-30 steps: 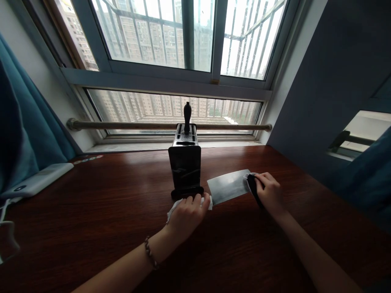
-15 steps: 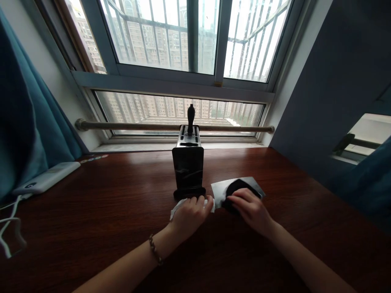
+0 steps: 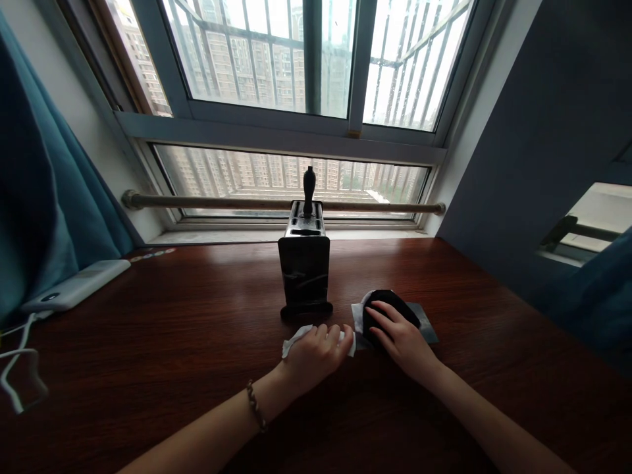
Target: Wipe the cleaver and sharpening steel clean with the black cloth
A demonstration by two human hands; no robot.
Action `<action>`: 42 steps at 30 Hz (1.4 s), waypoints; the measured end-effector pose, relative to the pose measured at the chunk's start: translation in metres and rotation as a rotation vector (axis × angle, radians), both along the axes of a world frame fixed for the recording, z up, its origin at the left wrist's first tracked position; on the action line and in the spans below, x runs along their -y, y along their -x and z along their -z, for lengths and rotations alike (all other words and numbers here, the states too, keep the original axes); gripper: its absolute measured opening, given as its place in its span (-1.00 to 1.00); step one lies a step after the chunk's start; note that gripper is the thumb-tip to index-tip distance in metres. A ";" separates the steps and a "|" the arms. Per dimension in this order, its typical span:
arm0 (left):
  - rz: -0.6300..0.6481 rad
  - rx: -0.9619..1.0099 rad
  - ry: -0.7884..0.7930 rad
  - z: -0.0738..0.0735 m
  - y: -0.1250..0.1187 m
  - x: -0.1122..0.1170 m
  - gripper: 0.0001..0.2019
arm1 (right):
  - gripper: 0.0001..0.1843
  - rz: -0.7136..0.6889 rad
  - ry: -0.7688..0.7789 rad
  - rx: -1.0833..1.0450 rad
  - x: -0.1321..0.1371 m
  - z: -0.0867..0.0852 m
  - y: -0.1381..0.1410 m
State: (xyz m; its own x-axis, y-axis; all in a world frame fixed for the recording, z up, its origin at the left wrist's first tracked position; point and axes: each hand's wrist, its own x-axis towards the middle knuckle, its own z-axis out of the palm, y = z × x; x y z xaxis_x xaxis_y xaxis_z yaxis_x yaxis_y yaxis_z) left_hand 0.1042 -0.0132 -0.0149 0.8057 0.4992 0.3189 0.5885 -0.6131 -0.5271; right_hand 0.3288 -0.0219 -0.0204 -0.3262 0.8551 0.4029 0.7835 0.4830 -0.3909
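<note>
My left hand (image 3: 320, 353) is closed in a fist around a crumpled white tissue (image 3: 297, 340), whose ends stick out on both sides. Whether something else is inside the fist, I cannot tell. A wide, flat silver sheet, like a cleaver blade (image 3: 425, 322), lies just to its right. On it my right hand (image 3: 402, 341) presses a black cloth-like thing (image 3: 392, 301), fingers laid over its top and slightly apart. A whitish edge shows at that cloth's left side. Any handle of the silver piece is hidden.
Beyond my hands stands a knife block (image 3: 305, 270) with a black front plate, one black handle (image 3: 309, 187) upright in it. A white power bank (image 3: 79, 286) with a cable (image 3: 20, 368) lies at the left. Window bar (image 3: 222, 203) and curtain (image 3: 64, 197) border the wooden table (image 3: 197, 303).
My left hand and the silver piece have shifted slightly right. My right hand has gone from pinching the black cloth's near edge to lying over it, and the cloth now covers more of the silver's left part.
</note>
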 end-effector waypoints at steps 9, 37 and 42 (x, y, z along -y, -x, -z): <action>-0.058 0.027 -0.001 -0.002 0.008 -0.004 -0.72 | -0.63 0.276 -0.095 -0.063 -0.035 0.025 -0.048; -0.081 0.061 0.037 0.006 0.012 -0.013 -0.69 | -0.85 0.201 -0.148 0.015 -0.043 0.008 -0.078; -0.052 0.053 0.068 0.009 0.010 -0.013 -0.71 | -0.85 0.451 -0.218 -0.018 -0.045 0.002 -0.103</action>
State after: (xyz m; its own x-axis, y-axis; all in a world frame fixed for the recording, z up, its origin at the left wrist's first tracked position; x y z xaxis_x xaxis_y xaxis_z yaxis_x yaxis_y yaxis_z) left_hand 0.0940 -0.0006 -0.0240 0.7609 0.5623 0.3239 0.6465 -0.6142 -0.4525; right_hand 0.4315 0.0227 -0.0227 0.0652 0.8048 0.5900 0.9273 0.1694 -0.3337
